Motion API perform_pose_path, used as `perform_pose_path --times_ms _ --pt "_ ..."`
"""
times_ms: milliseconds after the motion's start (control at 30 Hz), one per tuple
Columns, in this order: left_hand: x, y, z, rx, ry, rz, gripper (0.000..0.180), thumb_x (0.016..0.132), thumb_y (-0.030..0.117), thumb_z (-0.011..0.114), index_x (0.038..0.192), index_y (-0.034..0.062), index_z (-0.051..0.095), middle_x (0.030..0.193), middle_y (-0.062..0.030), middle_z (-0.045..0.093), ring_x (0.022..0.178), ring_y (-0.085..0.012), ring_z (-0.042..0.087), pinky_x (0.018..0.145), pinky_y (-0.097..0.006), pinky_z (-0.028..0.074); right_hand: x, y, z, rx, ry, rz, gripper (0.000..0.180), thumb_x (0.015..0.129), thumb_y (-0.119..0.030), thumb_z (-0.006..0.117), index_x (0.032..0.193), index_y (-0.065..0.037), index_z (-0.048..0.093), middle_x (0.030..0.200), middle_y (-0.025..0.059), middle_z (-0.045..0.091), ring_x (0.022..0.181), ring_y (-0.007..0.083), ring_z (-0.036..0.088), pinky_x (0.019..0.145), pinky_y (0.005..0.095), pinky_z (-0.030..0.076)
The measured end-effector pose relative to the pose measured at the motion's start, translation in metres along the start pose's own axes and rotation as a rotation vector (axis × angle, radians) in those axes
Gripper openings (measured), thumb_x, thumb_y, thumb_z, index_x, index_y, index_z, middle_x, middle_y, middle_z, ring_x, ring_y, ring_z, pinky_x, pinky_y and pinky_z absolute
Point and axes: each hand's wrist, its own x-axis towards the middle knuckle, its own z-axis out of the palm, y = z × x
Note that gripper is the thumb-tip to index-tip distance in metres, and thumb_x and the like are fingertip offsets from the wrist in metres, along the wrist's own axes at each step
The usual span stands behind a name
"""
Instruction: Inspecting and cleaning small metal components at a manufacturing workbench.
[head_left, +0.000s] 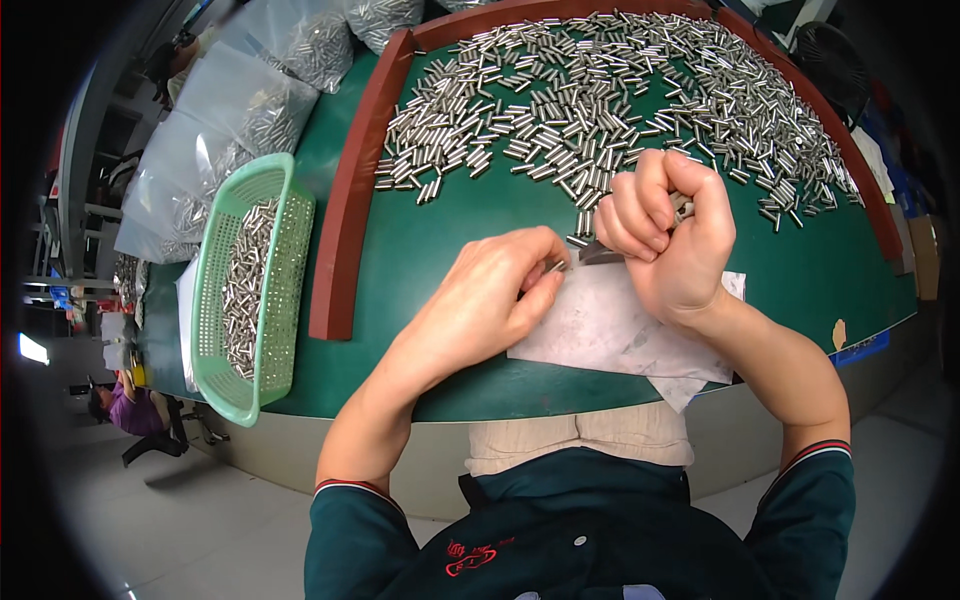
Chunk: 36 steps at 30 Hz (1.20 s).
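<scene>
My left hand (485, 290) is closed, pinching a small metal pin (557, 266) between thumb and fingertips. Wrapped in a fist, my right hand (670, 230) grips a tool with a dark flat blade (598, 256); most of its handle is hidden by the fingers. The blade points left toward the pinched pin, close to it; I cannot tell whether they touch. Under both hands lies a smudged whitish sheet (600, 335). Just beyond my hands, many loose shiny metal pins (570, 130) spread over the green tabletop (450, 380).
Red-brown rails (350, 210) border the pins at left, back and right. Left of them stands a green perforated basket (283, 310) holding more pins. Clear plastic bags (235, 105) of pins sit behind it. A black fan (832, 65) is at the far right. Another person (135, 410) sits far left.
</scene>
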Motion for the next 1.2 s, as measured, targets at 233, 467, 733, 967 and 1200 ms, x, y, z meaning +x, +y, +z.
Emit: perform_pose_path --times_ms 233,467,733,967,1200 --pt "-0.001 -0.005 0.004 0.122 -0.007 0.012 0.012 0.073 0.005 0.058 0.079 -0.0009 0.051 0.057 -0.01 0.047 0.05 -0.0232 0.046 0.049 -0.034 0.037 -0.005 0.004 0.0 -0.02 0.018 0.025 0.032 0.082 -0.019 0.031 0.052 -0.009 0.029 0.043 -0.001 0.027 0.038 0.0064 0.019 0.039 0.0221 0.018" --pt "0.0 -0.004 0.008 0.109 0.031 -0.003 0.01 0.073 0.005 0.059 0.072 -0.0015 0.05 0.056 -0.0109 0.05 0.047 -0.0213 0.047 0.047 -0.031 0.038 -0.008 0.011 0.0 -0.006 -0.008 0.079 0.032 0.082 -0.02 0.031 0.051 -0.009 0.028 0.044 -0.0008 0.026 0.039 0.007 0.02 0.04 0.0232 0.018" --pt "0.0 -0.004 0.008 0.109 0.033 -0.009 0.01 0.073 0.004 0.058 0.07 -0.0019 0.051 0.055 -0.0089 0.049 0.046 -0.0163 0.045 0.045 -0.028 0.037 -0.008 0.01 0.001 -0.017 -0.009 0.1 0.035 0.083 -0.022 0.031 0.051 -0.01 0.028 0.043 -0.0015 0.026 0.038 0.0078 0.019 0.041 0.0237 0.018" --pt "0.001 -0.003 0.008 0.11 0.042 -0.01 0.01 0.073 0.004 0.059 0.069 -0.0017 0.051 0.055 -0.0077 0.049 0.046 -0.0143 0.044 0.045 -0.027 0.036 -0.008 0.011 0.001 -0.06 -0.007 0.085 0.037 0.084 -0.026 0.03 0.05 -0.012 0.028 0.041 -0.002 0.025 0.038 0.0082 0.018 0.041 0.0241 0.018" --pt "0.001 -0.002 0.009 0.09 0.061 -0.051 0.011 0.072 0.004 0.06 0.067 -0.0023 0.052 0.052 -0.0065 0.048 0.044 -0.0121 0.042 0.043 -0.027 0.035 -0.009 0.014 -0.001 0.0 -0.034 0.048 0.034 0.084 -0.021 0.032 0.052 -0.009 0.029 0.045 -0.0015 0.026 0.04 0.007 0.021 0.04 0.0231 0.018"
